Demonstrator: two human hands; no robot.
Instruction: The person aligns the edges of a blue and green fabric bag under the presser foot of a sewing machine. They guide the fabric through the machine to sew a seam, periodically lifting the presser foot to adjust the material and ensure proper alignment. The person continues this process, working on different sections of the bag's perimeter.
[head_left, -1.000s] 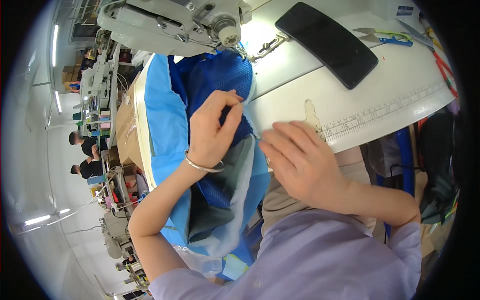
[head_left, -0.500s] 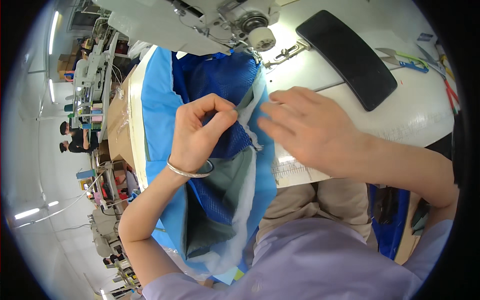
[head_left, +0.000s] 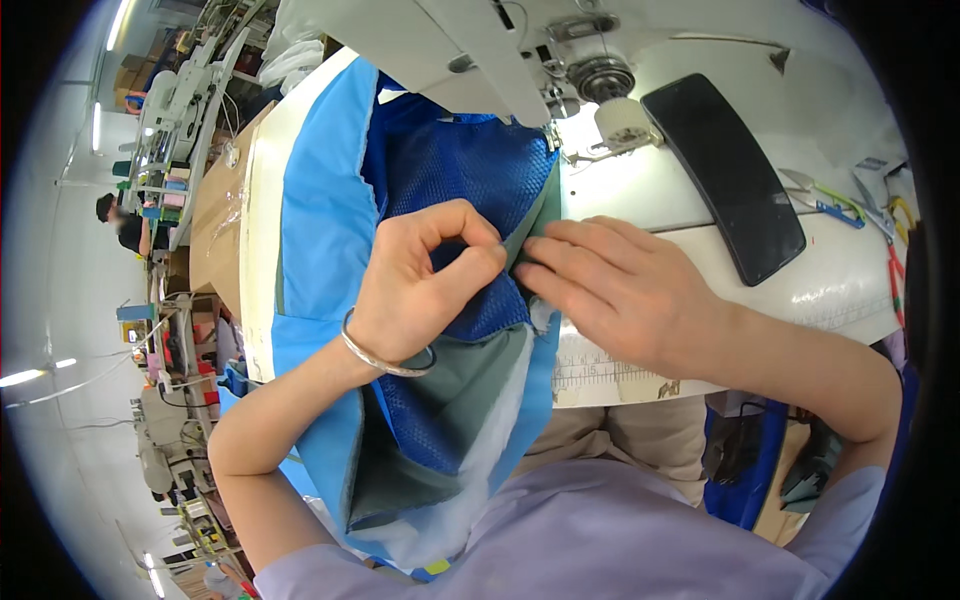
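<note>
A sewn fabric piece point(head_left: 455, 165), blue mesh with grey-green cloth, a light blue outer layer and white padding, lies under the sewing machine point(head_left: 600, 85). Its far right edge reaches the machine's presser foot point(head_left: 553, 138). My left hand point(head_left: 425, 285), a bangle on its wrist, is closed, thumb and forefinger pinching the piece's edge. Beside it my right hand point(head_left: 635, 295) lies palm down with its fingers stretched out, fingertips touching the same edge. The right thumb is hidden beneath the hand.
On the white machine table lies a black phone point(head_left: 725, 180), right of the machine head. Snips point(head_left: 825, 200) and other tools lie farther right. A ruler strip point(head_left: 610, 375) runs along the near edge. Other sewing machines point(head_left: 185, 100) and a person point(head_left: 125, 225) are at the left.
My right hand has come down from above the fabric to touch its edge by my left fingers. The head view has shifted; my left hand keeps its pinch.
</note>
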